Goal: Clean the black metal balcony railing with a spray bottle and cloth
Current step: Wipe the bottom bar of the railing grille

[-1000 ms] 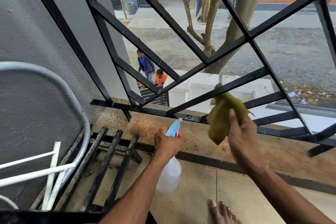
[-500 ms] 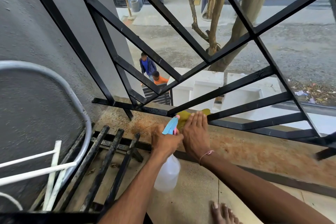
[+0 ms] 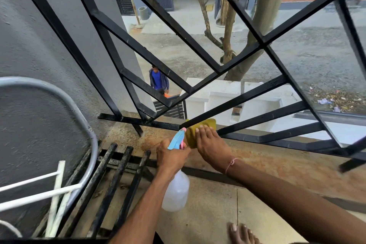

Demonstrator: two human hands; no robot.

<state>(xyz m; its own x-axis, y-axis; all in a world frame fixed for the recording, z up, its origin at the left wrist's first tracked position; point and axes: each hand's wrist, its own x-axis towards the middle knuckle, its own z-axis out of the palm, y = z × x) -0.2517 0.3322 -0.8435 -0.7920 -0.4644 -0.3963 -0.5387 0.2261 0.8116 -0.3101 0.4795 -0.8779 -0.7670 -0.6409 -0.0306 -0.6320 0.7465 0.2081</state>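
The black metal railing (image 3: 245,97) of crossing diagonal bars rises from a rust-stained ledge. My left hand (image 3: 171,156) grips the neck of a translucent spray bottle (image 3: 176,192) whose blue and pink trigger head points up toward the bars. Beside it, my right hand (image 3: 212,142) lies with straight fingers on an olive-yellow cloth (image 3: 193,134), pressing it onto the railing's bottom bar where a diagonal bar meets it. Most of the cloth is hidden under the fingers.
A grey wall (image 3: 39,65) closes the left side. A white metal frame (image 3: 49,184) leans there beside a black floor grate (image 3: 111,184). My bare foot (image 3: 240,233) stands on the tiled floor. Far below lie a street, a tree trunk and a person in blue.
My right hand brought the cloth down from mid-air onto the bottom bar and now presses it there, shifted slightly right. The left hand with the bottle has stayed put.
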